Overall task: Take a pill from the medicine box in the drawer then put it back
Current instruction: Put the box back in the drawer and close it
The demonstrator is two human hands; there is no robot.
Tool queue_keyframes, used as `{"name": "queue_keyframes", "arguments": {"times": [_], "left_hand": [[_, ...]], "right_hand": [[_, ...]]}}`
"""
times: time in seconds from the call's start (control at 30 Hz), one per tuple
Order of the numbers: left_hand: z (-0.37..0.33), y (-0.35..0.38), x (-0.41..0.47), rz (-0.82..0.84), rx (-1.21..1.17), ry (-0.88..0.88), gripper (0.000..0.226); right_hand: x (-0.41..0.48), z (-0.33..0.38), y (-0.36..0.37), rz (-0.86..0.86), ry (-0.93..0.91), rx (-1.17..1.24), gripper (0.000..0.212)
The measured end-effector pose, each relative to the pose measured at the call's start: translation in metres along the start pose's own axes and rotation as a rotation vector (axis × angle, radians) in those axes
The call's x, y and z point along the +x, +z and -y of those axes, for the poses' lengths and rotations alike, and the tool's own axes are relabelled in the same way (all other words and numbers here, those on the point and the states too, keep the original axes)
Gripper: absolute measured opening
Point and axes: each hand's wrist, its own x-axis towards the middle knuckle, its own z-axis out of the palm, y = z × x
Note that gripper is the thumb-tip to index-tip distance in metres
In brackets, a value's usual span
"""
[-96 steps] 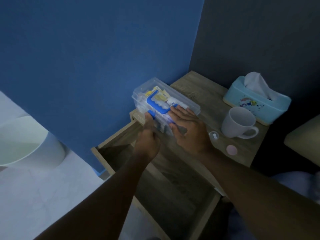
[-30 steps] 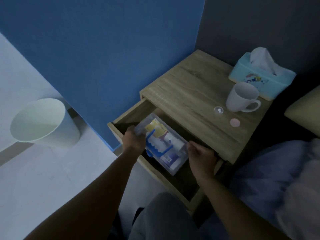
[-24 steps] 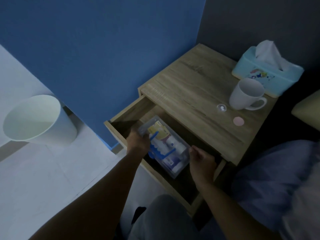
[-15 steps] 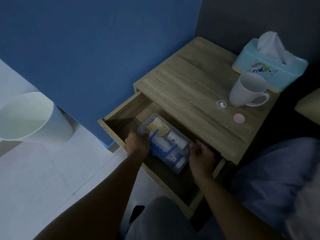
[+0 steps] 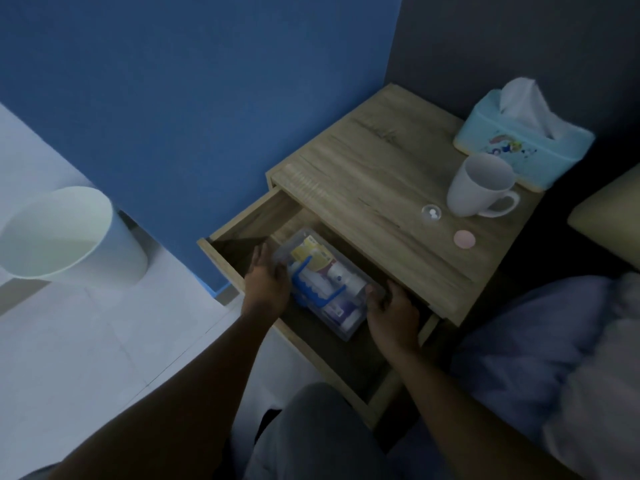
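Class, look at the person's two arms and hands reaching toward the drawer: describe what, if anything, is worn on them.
Both forearms are bare as far as the picture shows; no sleeves reach into view. The left hand and right hand wear no gloves. No watch, bracelet or ring can be made out, though the light is dim, so small items could be missed.

Both hands, left hand (image 5: 268, 282) and right hand (image 5: 393, 311), flank the medicine box (image 5: 327, 282) inside the open drawer (image 5: 242, 225).
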Motion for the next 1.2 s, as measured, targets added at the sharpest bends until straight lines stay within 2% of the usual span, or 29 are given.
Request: {"name": "queue_keyframes", "arguments": {"times": [0.1, 0.2, 0.33, 0.47, 0.57, 0.73, 0.87, 1.03, 1.2], "left_hand": [[0.004, -0.014, -0.011, -0.026, -0.02, 0.136, 0.037], [0.01, -0.026, -0.026, -0.085, 0.019, 0.196, 0.031], [0.015, -0.03, -0.046, -0.173, 0.125, 0.264, 0.042], [0.027, -0.024, -0.068, -0.225, 0.021, 0.167, 0.063], [0.035, -0.017, -0.075, -0.166, -0.084, 0.03, 0.077], [0.052, -0.002, -0.085, 0.034, -0.193, -0.075, 0.076], [0.057, 0.009, -0.083, 0.166, -0.199, -0.134, 0.082], [0.059, 0.016, -0.077, 0.196, -0.276, -0.134, 0.07], [0.053, 0.027, -0.067, 0.194, -0.316, -0.119, 0.064]], "right_hand": [[-0.021, 0.001, -0.011, 0.037, -0.14, -0.11, 0.04], [-0.035, 0.001, -0.026, 0.107, -0.313, -0.202, 0.031], [-0.033, 0.008, -0.05, 0.087, -0.468, -0.312, 0.033], [-0.016, 0.012, -0.069, 0.092, -0.552, -0.428, 0.044], [-0.001, 0.01, -0.078, 0.137, -0.554, -0.604, 0.054], [0.023, -0.004, -0.094, 0.177, -0.641, -0.812, 0.054], [0.035, -0.016, -0.103, 0.213, -0.721, -0.833, 0.057], [0.04, -0.026, -0.106, 0.203, -0.788, -0.817, 0.056], [0.039, -0.027, -0.102, 0.101, -0.816, -0.733, 0.054]]}}
